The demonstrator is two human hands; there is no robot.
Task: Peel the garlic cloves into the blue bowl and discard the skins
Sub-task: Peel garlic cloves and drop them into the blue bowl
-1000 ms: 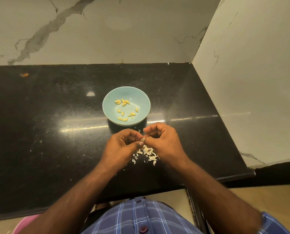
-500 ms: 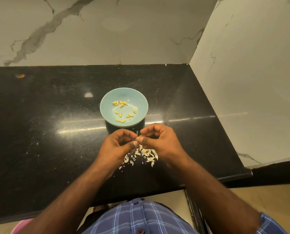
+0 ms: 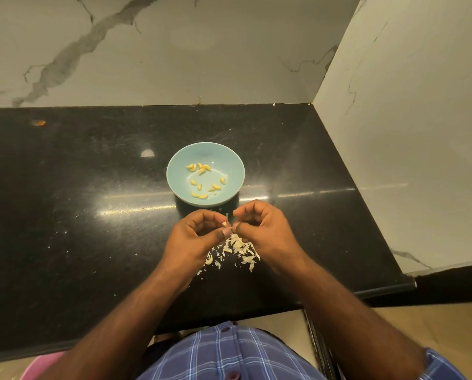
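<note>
Garlic clove (image 3: 225, 224): pinched at the left hand's fingertips, mostly covered by them; whether skin remains on it cannot be told.
Left hand (image 3: 199, 237): fingers and thumb curled, clamped on the clove.
Right hand (image 3: 265, 231): fingers curled, tips meeting the left hand's at the clove; a thin pale sliver shows above them, too small to identify.
Skins (image 3: 239, 250): loose pile on the worktop under and between the hands, partly hidden by both.
Blue bowl (image 3: 229, 163): just beyond the hands, holding peeled cloves (image 3: 203, 181).
Worktop (image 3: 78, 201): black, walls at back and right, front edge near the body; broad bare stretch to the left.
Lower left corner: pink object (image 3: 41, 367), cut off, unidentifiable.
</note>
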